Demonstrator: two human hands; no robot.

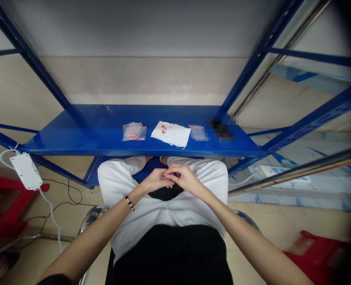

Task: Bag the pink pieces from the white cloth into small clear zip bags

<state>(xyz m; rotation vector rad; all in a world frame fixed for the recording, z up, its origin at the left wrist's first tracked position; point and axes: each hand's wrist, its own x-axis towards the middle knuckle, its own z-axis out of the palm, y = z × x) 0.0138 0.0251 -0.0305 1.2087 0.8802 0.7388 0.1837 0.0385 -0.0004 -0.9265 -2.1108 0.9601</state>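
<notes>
Both hands meet above my lap, just in front of the shelf's edge. My left hand (154, 180) is curled round what looks like a small clear plastic bag (163, 176), with a dull pinkish tint in it. The fingers of my right hand (184, 179) are pinched together at this bag; whatever lies between their tips is too small to tell. On the blue shelf (92, 136) lie small clear bags with pink bits inside (134, 132), a white cloth or paper sheet (175, 135) bearing a few pinkish pieces, and flat clear bags (198, 132).
A dark blurred-out object (222, 129) lies at the shelf's right end. Blue uprights (249, 67) frame both sides. A white power strip (26, 171) hangs at the left front corner with its cable. Red stools (3, 206) and loose black wires are on the floor.
</notes>
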